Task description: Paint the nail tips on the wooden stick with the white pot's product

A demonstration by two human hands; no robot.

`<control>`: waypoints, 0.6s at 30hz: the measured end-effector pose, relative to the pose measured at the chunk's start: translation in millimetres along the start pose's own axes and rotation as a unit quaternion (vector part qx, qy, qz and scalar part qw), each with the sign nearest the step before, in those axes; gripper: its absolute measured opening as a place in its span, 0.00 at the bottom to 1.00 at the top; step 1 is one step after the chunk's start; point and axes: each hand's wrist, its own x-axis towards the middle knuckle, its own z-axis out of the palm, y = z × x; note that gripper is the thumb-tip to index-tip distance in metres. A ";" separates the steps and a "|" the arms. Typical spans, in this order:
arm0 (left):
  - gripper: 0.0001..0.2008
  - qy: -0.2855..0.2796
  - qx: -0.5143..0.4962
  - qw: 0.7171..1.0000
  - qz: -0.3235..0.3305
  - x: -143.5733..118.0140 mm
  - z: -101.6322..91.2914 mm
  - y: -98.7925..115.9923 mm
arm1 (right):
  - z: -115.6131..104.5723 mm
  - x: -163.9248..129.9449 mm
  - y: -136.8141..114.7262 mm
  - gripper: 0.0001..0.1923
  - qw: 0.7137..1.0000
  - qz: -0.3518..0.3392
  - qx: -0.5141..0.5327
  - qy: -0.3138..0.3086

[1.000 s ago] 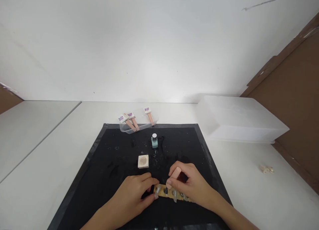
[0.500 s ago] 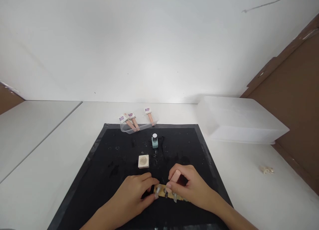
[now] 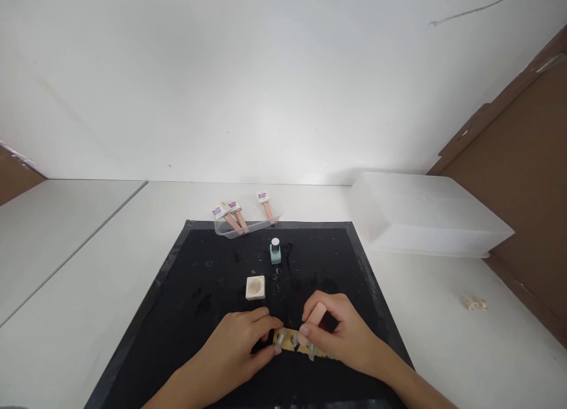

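Note:
A tan strip with several clear nail tips stuck on it lies on the black mat near the front edge. My left hand pinches the strip's left end between thumb and fingers. My right hand rests over the strip's right part, holding a small pink stick whose lower end meets a nail tip on the strip. Beyond the hands stand a small square cream pad and a mint-green polish bottle with a white cap.
A clear shallow tray with three pink-handled sticks sits at the mat's far edge. A large translucent plastic box lies upside down at the right. A small pale scrap lies on the white table at the right.
My right hand has shifted slightly down and right with the pink stick, pressing lower on the strip. My left hand has stayed put.

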 end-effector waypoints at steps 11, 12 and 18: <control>0.10 -0.003 0.005 1.000 -0.008 0.5 -0.4 1.3 | 3.0 -0.2 6.4 0.08 0.996 -0.019 -0.062 0.058; 0.10 -0.003 0.004 1.000 -0.008 0.2 -0.4 0.9 | 2.6 -0.7 6.2 0.09 0.996 -0.020 -0.058 0.062; 0.10 0.000 0.000 1.000 -0.001 0.2 -0.8 0.3 | -0.2 -3.8 1.8 0.09 0.998 -0.031 -0.049 -0.021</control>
